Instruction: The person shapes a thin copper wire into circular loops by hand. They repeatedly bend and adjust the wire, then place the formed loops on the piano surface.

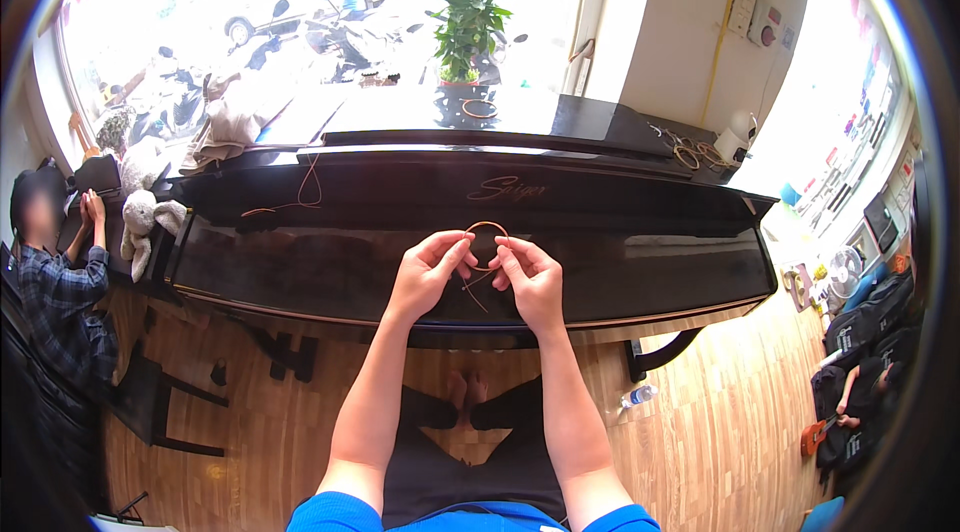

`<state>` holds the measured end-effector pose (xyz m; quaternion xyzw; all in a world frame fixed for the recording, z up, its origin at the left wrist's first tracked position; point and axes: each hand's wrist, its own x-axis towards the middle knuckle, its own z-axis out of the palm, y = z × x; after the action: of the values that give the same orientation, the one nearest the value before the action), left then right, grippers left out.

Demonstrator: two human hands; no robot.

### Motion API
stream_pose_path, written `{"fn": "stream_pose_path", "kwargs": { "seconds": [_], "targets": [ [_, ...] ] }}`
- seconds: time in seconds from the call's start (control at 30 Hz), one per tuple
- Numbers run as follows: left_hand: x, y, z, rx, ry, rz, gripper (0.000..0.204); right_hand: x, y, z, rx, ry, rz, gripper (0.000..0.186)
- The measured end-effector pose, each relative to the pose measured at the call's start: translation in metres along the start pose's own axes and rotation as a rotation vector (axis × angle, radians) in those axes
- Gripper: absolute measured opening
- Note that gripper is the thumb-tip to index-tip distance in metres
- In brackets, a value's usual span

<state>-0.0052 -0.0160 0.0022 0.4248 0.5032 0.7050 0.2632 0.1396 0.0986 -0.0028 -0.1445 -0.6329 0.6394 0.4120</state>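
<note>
Between my two hands is a coil of thin copper-coloured string (489,224), shaped into a small ring above the black piano (300,272). The thumb and fingers of my left hand (428,275) pinch its left side. On the opposite side my right hand (530,279) grips the ring with thumb and fingertips. A loose tail of string hangs below the coil. Farther left, a loose copper-coloured string (318,194) lies in a loop across the piano front. Another coil (479,109) rests on the piano top.
Several wire coils (690,154) lie at the piano's right end near a white device (737,137). A potted plant (468,17) stands by the window. Plush rabbit (143,219) and seated person (60,262) are at left; a water bottle (638,396) is on the floor.
</note>
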Motion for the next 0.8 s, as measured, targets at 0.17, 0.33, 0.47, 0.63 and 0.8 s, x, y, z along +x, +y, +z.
{"fn": "stream_pose_path", "kwargs": {
  "seconds": [0.17, 0.33, 0.47, 0.63, 0.8],
  "targets": [
    [-0.002, 0.007, -0.004, -0.135, -0.029, -0.082, 0.032, 0.001, 0.0, -0.004, 0.024, -0.051, 0.022, 0.026],
    [-0.002, 0.009, 0.0, -0.139, -0.005, -0.06, 0.033, 0.001, -0.005, -0.003, 0.082, -0.072, 0.05, 0.027],
    [-0.001, 0.006, -0.003, -0.175, -0.007, -0.054, 0.032, 0.001, -0.006, -0.003, 0.046, -0.105, 0.051, 0.026],
    [0.001, 0.0, -0.005, -0.205, 0.021, -0.061, 0.029, 0.0, -0.004, -0.005, 0.09, -0.092, 0.045, 0.026],
    [0.002, 0.0, -0.004, -0.207, 0.039, -0.073, 0.026, 0.004, 0.004, -0.004, 0.038, -0.059, -0.081, 0.021]
  ]
}}
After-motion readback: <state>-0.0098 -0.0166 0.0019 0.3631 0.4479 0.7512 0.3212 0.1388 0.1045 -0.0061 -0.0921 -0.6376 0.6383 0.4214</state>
